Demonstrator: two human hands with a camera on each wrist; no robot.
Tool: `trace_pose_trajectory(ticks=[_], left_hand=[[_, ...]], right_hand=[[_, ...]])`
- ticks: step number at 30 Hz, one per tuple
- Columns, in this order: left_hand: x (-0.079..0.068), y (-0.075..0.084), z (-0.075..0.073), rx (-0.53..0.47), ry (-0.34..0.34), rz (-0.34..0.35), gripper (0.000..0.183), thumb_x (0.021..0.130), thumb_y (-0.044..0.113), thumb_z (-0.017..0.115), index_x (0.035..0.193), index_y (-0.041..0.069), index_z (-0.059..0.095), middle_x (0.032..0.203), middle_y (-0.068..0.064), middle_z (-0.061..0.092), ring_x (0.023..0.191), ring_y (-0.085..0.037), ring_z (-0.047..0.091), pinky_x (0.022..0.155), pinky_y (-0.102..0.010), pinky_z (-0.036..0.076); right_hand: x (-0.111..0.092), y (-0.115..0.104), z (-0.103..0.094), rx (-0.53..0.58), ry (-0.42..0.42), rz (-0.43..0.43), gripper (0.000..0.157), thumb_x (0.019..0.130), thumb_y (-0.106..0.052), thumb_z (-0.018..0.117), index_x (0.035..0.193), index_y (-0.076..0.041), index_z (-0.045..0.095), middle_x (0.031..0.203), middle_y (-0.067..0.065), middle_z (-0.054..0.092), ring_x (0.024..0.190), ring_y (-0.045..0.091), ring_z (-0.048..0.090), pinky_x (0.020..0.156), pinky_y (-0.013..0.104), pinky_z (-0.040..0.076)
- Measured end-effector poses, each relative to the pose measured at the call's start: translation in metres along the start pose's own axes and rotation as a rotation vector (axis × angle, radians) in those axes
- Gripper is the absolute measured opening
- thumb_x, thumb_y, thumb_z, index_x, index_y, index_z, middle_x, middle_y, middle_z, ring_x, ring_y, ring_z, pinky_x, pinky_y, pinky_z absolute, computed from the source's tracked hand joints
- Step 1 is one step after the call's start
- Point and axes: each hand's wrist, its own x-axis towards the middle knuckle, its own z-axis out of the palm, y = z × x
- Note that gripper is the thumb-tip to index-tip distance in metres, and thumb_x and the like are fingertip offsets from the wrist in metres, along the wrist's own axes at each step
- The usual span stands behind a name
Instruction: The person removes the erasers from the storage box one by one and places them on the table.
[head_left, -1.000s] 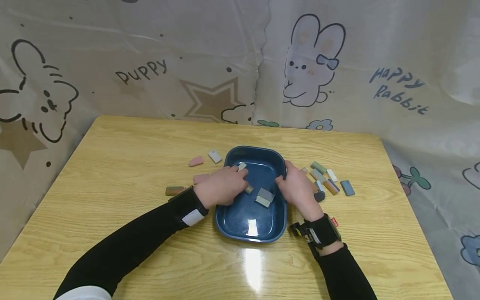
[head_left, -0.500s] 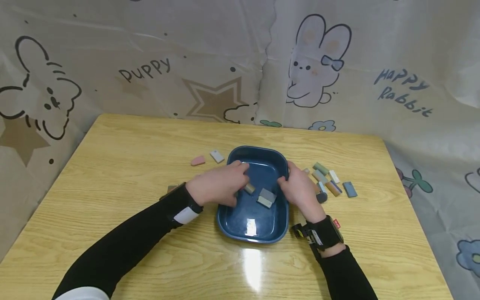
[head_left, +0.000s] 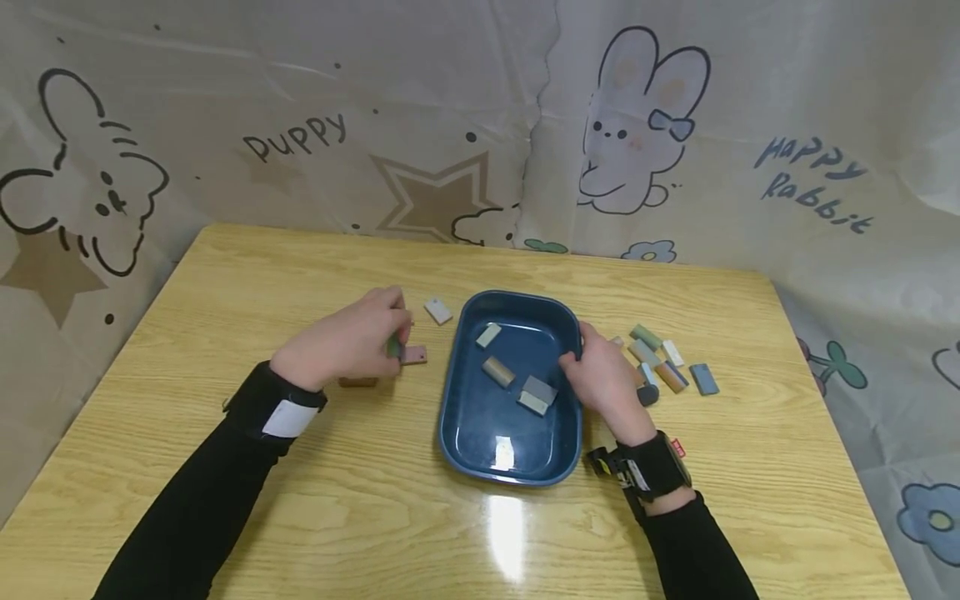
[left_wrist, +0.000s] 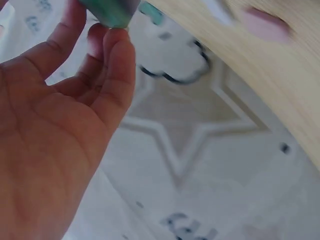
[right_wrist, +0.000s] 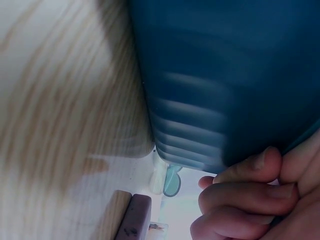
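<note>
My left hand [head_left: 348, 337] is left of the blue tray, pinching a green block [left_wrist: 111, 11] between thumb and fingertips. Close beside those fingertips lies a pink block [head_left: 415, 355], and a brown block [head_left: 358, 382] shows partly under the hand. My right hand [head_left: 606, 379] grips the right rim of the blue tray [head_left: 447, 417], its fingers curled against the outer wall in the right wrist view. Inside the tray lie a pale block [head_left: 488, 335], a tan half-round block [head_left: 498, 372], a grey block [head_left: 540, 389] and a cream block [head_left: 532, 404].
A light grey block [head_left: 438, 311] lies just left of the tray's far end. Right of my right hand is a loose group of several blocks, among them a green one [head_left: 646, 337], a white one [head_left: 672, 352] and a blue one [head_left: 704, 379]. A printed cloth hangs behind the table.
My left hand has let go of the pale block in the tray and moved left out of it. It now pinches a green block. The right hand keeps its grip on the rim.
</note>
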Motion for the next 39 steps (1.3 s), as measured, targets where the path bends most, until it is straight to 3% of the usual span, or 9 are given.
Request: trace_pose_trajectory(ticks=[5, 9, 14, 20, 24, 28, 31, 34, 39], left_hand=[[-0.010, -0.029, 0.013, 0.011, -0.030, -0.069, 0.015, 0.068, 0.011, 0.074, 0.077, 0.012, 0.062, 0.091, -0.005, 0.046, 0.081, -0.022, 0.043, 0.067, -0.035, 0.042], [-0.017, -0.043, 0.022, -0.015, -0.033, -0.105, 0.022, 0.068, 0.016, 0.077, 0.083, 0.011, 0.062, 0.094, -0.006, 0.046, 0.083, -0.023, 0.043, 0.067, -0.035, 0.042], [-0.022, -0.051, 0.027, -0.027, -0.024, -0.129, 0.028, 0.068, 0.022, 0.080, 0.089, 0.011, 0.063, 0.095, -0.009, 0.048, 0.086, -0.025, 0.042, 0.068, -0.036, 0.042], [-0.021, -0.048, 0.019, -0.046, -0.015, -0.103, 0.026, 0.073, 0.015, 0.075, 0.095, 0.008, 0.063, 0.097, -0.010, 0.047, 0.087, -0.026, 0.041, 0.070, -0.037, 0.041], [-0.009, -0.029, 0.006, -0.078, 0.010, -0.080, 0.029, 0.079, 0.024, 0.073, 0.102, 0.011, 0.060, 0.099, -0.006, 0.047, 0.090, -0.023, 0.043, 0.074, -0.037, 0.043], [0.014, 0.005, -0.010, -0.104, 0.032, -0.025, 0.032, 0.078, 0.031, 0.074, 0.102, 0.018, 0.058, 0.102, -0.001, 0.046, 0.093, -0.021, 0.045, 0.079, -0.037, 0.046], [0.035, 0.030, -0.017, -0.093, 0.025, 0.042, 0.029, 0.077, 0.024, 0.070, 0.103, 0.018, 0.057, 0.107, -0.001, 0.046, 0.096, -0.020, 0.045, 0.080, -0.037, 0.046], [0.057, 0.051, -0.017, -0.095, 0.007, 0.093, 0.026, 0.079, 0.023, 0.067, 0.102, 0.019, 0.056, 0.110, -0.002, 0.049, 0.099, -0.018, 0.044, 0.081, -0.036, 0.046], [0.091, 0.075, -0.004, -0.073, -0.070, 0.139, 0.022, 0.082, 0.022, 0.065, 0.101, 0.017, 0.058, 0.109, -0.005, 0.053, 0.094, -0.018, 0.047, 0.079, -0.033, 0.046]], right_hand=[[0.000, 0.000, 0.000, 0.004, -0.002, 0.000, 0.057, 0.090, -0.019, 0.049, 0.144, -0.003, 0.036, 0.115, 0.022, 0.064, 0.067, 0.024, 0.060, 0.051, 0.032, 0.046], [0.000, -0.001, 0.001, 0.000, -0.004, -0.002, 0.058, 0.090, -0.019, 0.048, 0.144, -0.003, 0.036, 0.112, 0.023, 0.065, 0.065, 0.024, 0.060, 0.050, 0.032, 0.045], [0.000, -0.002, 0.002, -0.004, -0.004, 0.005, 0.058, 0.089, -0.019, 0.048, 0.144, -0.004, 0.036, 0.105, 0.021, 0.066, 0.060, 0.023, 0.058, 0.048, 0.032, 0.043], [-0.001, -0.001, 0.002, 0.004, -0.005, -0.002, 0.056, 0.090, -0.019, 0.048, 0.143, -0.004, 0.037, 0.111, 0.022, 0.065, 0.062, 0.023, 0.059, 0.049, 0.031, 0.044], [-0.001, 0.000, 0.002, 0.004, -0.005, 0.004, 0.055, 0.091, -0.019, 0.048, 0.143, -0.004, 0.037, 0.110, 0.021, 0.065, 0.061, 0.023, 0.059, 0.049, 0.032, 0.044], [-0.001, 0.001, 0.000, -0.006, -0.008, 0.008, 0.055, 0.091, -0.019, 0.048, 0.143, -0.004, 0.037, 0.107, 0.021, 0.066, 0.061, 0.023, 0.058, 0.048, 0.032, 0.043], [-0.002, 0.001, 0.000, -0.028, -0.015, 0.016, 0.057, 0.091, -0.019, 0.048, 0.144, -0.004, 0.035, 0.100, 0.021, 0.067, 0.057, 0.023, 0.057, 0.045, 0.032, 0.041], [-0.001, 0.000, 0.000, -0.050, -0.015, 0.024, 0.058, 0.091, -0.020, 0.048, 0.145, -0.004, 0.034, 0.091, 0.020, 0.067, 0.053, 0.023, 0.054, 0.042, 0.032, 0.039], [0.000, -0.002, 0.002, -0.072, -0.009, 0.019, 0.057, 0.091, -0.020, 0.050, 0.143, -0.002, 0.036, 0.108, 0.023, 0.065, 0.062, 0.026, 0.058, 0.046, 0.033, 0.042]])
